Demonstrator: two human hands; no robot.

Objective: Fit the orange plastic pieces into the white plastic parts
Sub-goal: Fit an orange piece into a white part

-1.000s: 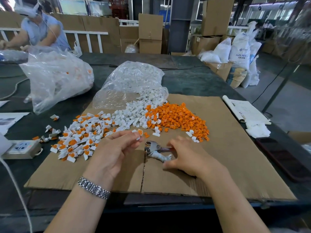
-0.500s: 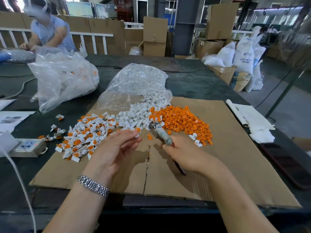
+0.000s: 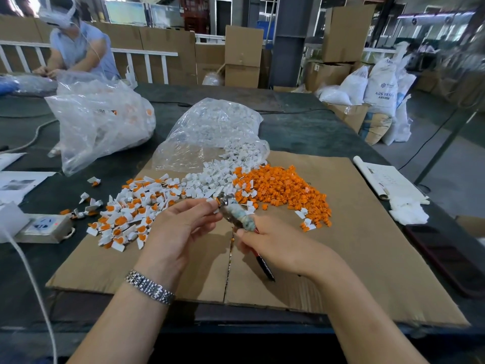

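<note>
Basically right hand gripped pliers, nose at 12 o'clock; left hand pinched a small white part at the tool tip; whether an orange piece sat inside, cannot tell; loose orange pieces lay at 1 o'clock, finished ones at 10 o'clock; risk: a misaligned squeeze could crack or shoot the part into the piles.

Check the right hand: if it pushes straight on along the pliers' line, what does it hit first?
The right hand grips pliers pointing up-left. Their tip already meets the left hand's fingertips. Beyond that, probably the white parts pile, though depth is unclear.
</note>
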